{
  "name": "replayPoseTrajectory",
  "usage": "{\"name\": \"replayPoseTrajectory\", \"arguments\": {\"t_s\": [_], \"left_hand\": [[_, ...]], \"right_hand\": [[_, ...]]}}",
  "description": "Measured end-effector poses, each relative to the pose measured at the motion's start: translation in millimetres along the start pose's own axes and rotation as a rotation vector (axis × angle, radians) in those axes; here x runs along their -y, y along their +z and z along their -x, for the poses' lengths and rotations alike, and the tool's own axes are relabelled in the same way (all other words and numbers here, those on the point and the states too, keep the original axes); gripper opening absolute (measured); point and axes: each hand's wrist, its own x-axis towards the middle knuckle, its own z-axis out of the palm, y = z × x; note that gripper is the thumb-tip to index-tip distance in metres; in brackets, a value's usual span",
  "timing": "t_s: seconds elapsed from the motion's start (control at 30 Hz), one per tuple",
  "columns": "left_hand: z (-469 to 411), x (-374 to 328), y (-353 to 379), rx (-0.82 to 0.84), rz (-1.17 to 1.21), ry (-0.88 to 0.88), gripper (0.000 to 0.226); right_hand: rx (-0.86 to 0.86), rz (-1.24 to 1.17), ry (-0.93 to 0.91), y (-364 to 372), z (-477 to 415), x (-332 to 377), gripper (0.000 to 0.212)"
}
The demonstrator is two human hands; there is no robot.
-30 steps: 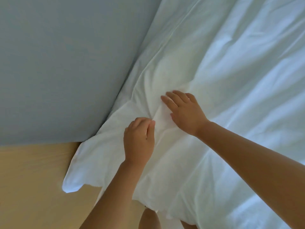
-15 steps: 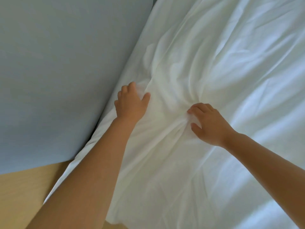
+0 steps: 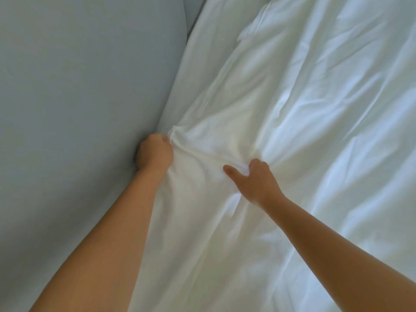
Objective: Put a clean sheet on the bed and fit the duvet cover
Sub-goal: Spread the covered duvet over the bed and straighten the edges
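Note:
A white duvet cover (image 3: 304,131), full of creases, spreads over the right and middle of the head view. Its left edge runs beside a pale grey-blue sheet (image 3: 78,97) that fills the left side. My left hand (image 3: 155,155) is curled into a fist at that edge and grips a bunch of the white fabric. My right hand (image 3: 254,180) lies a little to the right on the cover, thumb stretched out to the left, its fingers curled into a gathered fold. Creases fan out from both hands.
A narrow gap (image 3: 193,21) shows between the grey-blue surface and the white fabric at the top. Both of my bare forearms reach in from the bottom of the view.
My left hand has gone from lying flat on the cover to a fist gripping its left edge. The view has moved up the bed, and the wooden floor has left the picture.

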Motion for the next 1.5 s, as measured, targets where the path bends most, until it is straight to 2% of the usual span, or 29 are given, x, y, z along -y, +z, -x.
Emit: {"name": "replayPoseTrajectory", "arguments": {"t_s": [0.07,0.1,0.17,0.23,0.27,0.3,0.37,0.47,0.53,0.57,0.67,0.77,0.87,0.93,1.0,1.13,1.2,1.27,1.33,1.37,1.43,1.5], "left_hand": [[-6,-14,-2,-0.097,-0.037,0.102,0.034],[-10,-21,0,-0.078,-0.01,0.14,0.037],[-16,-38,7,0.107,0.149,0.163,0.054],[-13,-55,16,0.376,0.257,0.105,0.076],[-7,-61,21,0.478,0.237,0.078,0.081],[1,-65,24,0.557,0.204,0.059,0.078],[13,-74,25,0.635,0.242,0.032,0.056],[20,-80,-12,0.566,0.667,-0.052,0.022],[30,-77,-63,0.44,0.982,-0.058,0.007],[36,-75,-88,0.394,1.066,-0.003,0.003],[52,-67,-146,0.269,1.124,0.176,0.015],[34,-56,-162,0.047,1.023,0.2,0.012],[10,-45,-119,-0.208,0.493,0.274,0.025],[1,-38,-72,-0.18,0.081,0.319,0.026],[-7,-28,-28,-0.076,-0.117,0.321,0.03],[-19,-28,4,-0.041,-0.055,0.225,0.042],[-11,-30,7,-0.095,-0.017,0.257,0.057],[17,-33,10,-0.158,-0.022,0.411,0.074],[60,-38,26,-0.147,-0.062,0.633,0.08],[82,-41,36,-0.085,-0.083,0.689,0.078],[124,-50,57,0.161,-0.13,0.578,0.07],[154,-54,79,0.345,-0.141,0.363,0.06]], "right_hand": [[-0.012,0.014,0.024,5,-5,7,0.072],[-0.031,-0.002,0.027,7,-8,8,0.061],[-0.089,-0.084,0.027,8,-10,8,0.035],[-0.134,-0.18,0.024,7,-11,8,0.032],[-0.16,-0.224,0.014,6,-12,6,0.032],[-0.197,-0.27,0.004,5,-11,7,0.03],[-0.263,-0.369,-0.006,0,-10,10,0.026],[-0.244,-0.509,0.08,-4,-6,28,0.051],[-0.236,-0.55,0.06,-11,2,59,0.054],[-0.249,-0.553,0.022,-14,5,77,0.054],[-0.289,-0.572,-0.133,-22,13,130,0.065],[-0.281,-0.5,-0.222,-11,-1,158,0.075],[-0.183,-0.426,-0.152,22,-37,150,0.08],[-0.056,-0.249,-0.105,43,-54,125,0.082],[0.013,-0.071,-0.163,59,-59,97,0.08],[0.028,-0.069,-0.293,54,-39,55,0.068],[-0.111,-0.078,-0.294,37,-17,28,0.06],[-0.364,-0.037,-0.187,19,10,-8,0.06],[-0.513,-0.004,0.071,3,33,-41,0.07],[-0.501,-0.011,0.214,-3,41,-53,0.077],[-0.386,0.011,0.389,-5,46,-71,0.081],[-0.241,0.013,0.386,-4,40,-83,0.058]]}}
